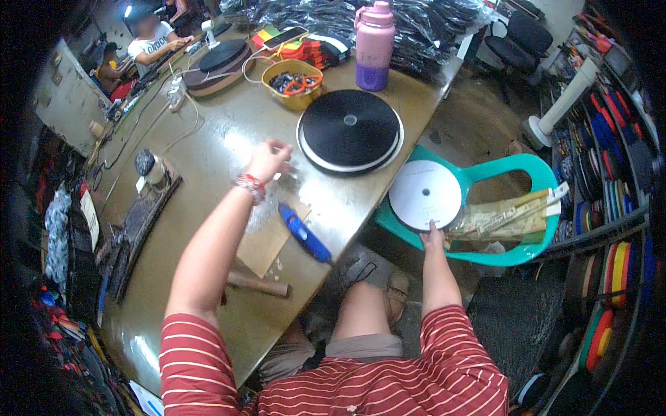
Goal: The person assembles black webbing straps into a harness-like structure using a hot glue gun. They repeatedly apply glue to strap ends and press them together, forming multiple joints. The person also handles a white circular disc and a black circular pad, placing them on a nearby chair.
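Observation:
My left hand is above the tabletop, left of a large flat roll of black tape lying on a white disc. Its fingers are curled together; whatever they may hold is too small to make out. On the right, my right hand grips the near edge of a white-faced round reel, thumb on top and the other fingers mostly hidden. This reel rests on the seat of a green plastic chair. A blue hand tool lies near the table edge, beside brown cardboard.
A yellow bowl of small parts and a pink-purple bottle stand at the back of the table. A cardboard tube lies near the front. Yellowish packaging sits on the chair. Shelves of colored rolls line the right.

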The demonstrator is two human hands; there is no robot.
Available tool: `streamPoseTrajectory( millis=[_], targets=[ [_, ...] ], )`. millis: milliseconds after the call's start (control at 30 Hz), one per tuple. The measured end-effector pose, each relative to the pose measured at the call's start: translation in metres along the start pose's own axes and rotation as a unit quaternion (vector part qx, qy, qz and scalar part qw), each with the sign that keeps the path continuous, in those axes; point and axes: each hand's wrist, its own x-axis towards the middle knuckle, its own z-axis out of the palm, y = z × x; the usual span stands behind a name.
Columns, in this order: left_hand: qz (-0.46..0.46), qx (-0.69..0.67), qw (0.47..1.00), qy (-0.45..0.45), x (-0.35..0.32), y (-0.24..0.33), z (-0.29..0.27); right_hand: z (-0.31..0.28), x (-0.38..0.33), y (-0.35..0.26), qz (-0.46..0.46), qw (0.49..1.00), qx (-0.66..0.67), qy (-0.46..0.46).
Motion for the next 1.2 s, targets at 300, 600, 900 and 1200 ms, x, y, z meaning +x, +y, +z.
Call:
streamPoseTrajectory(
  millis=[300,600,900,1200],
  targets=[
    [0.026,0.239,0.964,0.111,0.062,0.009,0.041,-0.001,-0.085,-0.09,-0.026,0.994,-0.11,0.0],
    [-0.08,0.122,0.97,0.196,0.056,0.004,0.056,-0.016,-0.203,-0.272,-0.002,0.983,-0.089,-0.163],
    [-0.059,0.083,0.973,0.206,0.117,0.003,0.048,0.101,-0.183,-0.283,0.022,0.935,-0.112,-0.336],
    [-0.127,0.028,0.985,0.112,0.146,0.01,0.053,0.168,-0.19,-0.261,0.105,0.93,-0.157,-0.315]
  ],
)
